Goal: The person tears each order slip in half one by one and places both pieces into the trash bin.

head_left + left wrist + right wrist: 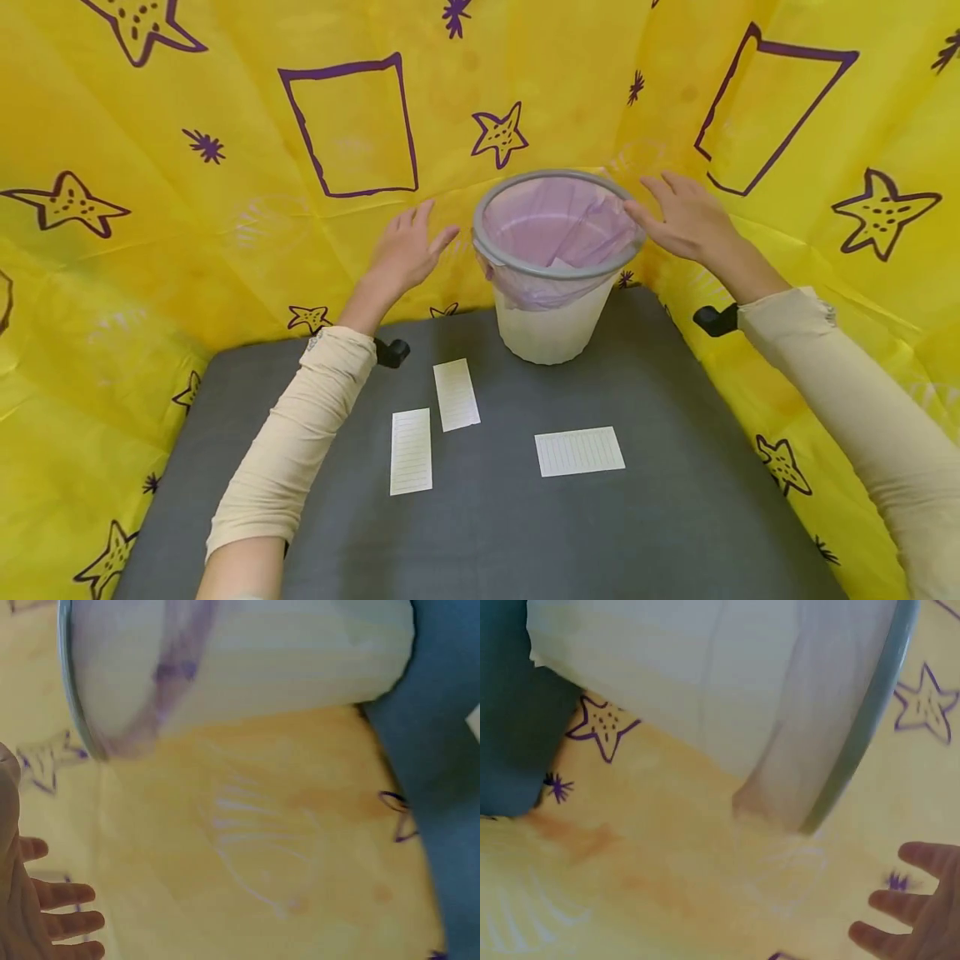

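Note:
A white waste bin [551, 329] with a grey rim stands at the back of the dark table, lined with a translucent purple bag [525, 221]. Inside it, a bit of something white [561, 263] shows. To the left of the bin my left hand [405, 250] is raised with fingers extended, apart from the rim. My right hand [686, 221] is up on the other side, its thumb right at the rim in the head view. Both hands hold nothing. The wrist views show spread fingers beside the bin [300, 652].
Three lined white cards lie on the dark table [487, 533]: one at left [411, 454], one just behind it [456, 396], one at right [579, 452]. Yellow cloth [225, 108] with purple drawings hangs behind and along both sides.

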### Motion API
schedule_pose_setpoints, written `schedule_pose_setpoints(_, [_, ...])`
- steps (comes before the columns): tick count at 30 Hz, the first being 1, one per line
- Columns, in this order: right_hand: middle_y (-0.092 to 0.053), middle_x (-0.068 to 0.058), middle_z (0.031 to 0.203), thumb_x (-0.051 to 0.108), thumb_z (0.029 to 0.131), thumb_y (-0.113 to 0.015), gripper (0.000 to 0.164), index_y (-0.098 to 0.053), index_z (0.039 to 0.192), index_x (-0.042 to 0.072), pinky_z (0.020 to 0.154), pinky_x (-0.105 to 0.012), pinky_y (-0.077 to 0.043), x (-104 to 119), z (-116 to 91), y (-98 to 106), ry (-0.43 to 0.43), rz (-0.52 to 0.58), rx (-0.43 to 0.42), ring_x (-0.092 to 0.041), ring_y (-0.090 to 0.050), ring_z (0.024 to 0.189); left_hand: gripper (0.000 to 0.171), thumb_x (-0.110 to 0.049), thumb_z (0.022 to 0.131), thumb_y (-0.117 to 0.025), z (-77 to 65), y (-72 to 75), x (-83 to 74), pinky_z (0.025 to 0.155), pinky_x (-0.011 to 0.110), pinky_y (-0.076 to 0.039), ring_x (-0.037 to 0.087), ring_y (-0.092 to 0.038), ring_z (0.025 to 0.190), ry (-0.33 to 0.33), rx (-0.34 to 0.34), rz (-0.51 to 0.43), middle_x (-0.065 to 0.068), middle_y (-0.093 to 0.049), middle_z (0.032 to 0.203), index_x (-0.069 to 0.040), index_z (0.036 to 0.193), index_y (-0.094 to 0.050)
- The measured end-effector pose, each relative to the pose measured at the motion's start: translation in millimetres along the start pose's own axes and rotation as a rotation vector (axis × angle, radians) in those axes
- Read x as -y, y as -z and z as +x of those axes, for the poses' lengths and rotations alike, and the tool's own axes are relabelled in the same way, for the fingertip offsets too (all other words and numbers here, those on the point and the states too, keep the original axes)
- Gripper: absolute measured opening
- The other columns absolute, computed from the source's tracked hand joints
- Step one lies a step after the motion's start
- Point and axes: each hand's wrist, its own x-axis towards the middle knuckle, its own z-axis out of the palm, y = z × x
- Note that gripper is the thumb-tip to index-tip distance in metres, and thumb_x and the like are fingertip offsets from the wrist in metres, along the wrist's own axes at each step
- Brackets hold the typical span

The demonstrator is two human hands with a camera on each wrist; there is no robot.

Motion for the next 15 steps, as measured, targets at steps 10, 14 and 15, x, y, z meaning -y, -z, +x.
schedule_pose_setpoints(10, [-0.014, -0.032, 0.157, 0.039, 0.104, -0.032, 0.066, -0.017, 0.153, -0.003, 0.115, -0.066, -0.007, -57.1, -89.0, -45.1, -0.062, 0.341, -0.143, -0.052, -0.011, 0.145, 0.086, -0.07, 0.094, -0.018, -104.7, -41.4, 76.6, 0.117, 0.062, -0.015, 0.043, -0.014, 0.148, 0.176, 0.023, -0.444, 0.019, -0.01, 0.162, -0.015, 0.157, 0.004])
schedule_pose_setpoints(14, [-0.013, -0.033, 0.157, 0.034, 0.105, -0.03, 0.063, -0.015, 0.153, -0.004, 0.114, -0.068, -0.007, -61.2, -111.8, -81.1, -0.085, 0.465, -0.128, -0.054, -0.009, 0.144, 0.08, -0.066, 0.096, -0.013, -138.5, -61.0, 96.4, 0.114, 0.066, -0.017, 0.046, -0.017, 0.147, 0.234, 0.078, -0.536, 0.022, -0.014, 0.16, -0.018, 0.156, 0.011])
schedule_pose_setpoints(15, [-0.012, -0.033, 0.157, 0.034, 0.106, -0.029, 0.063, -0.014, 0.153, -0.004, 0.113, -0.068, -0.006, -60.4, -114.3, -88.2, -0.091, 0.487, -0.124, -0.054, -0.008, 0.144, 0.079, -0.064, 0.097, -0.013, -143.8, -65.4, 99.5, 0.115, 0.065, -0.016, 0.046, -0.015, 0.147, 0.237, 0.078, -0.558, 0.023, -0.013, 0.16, -0.017, 0.156, 0.011])
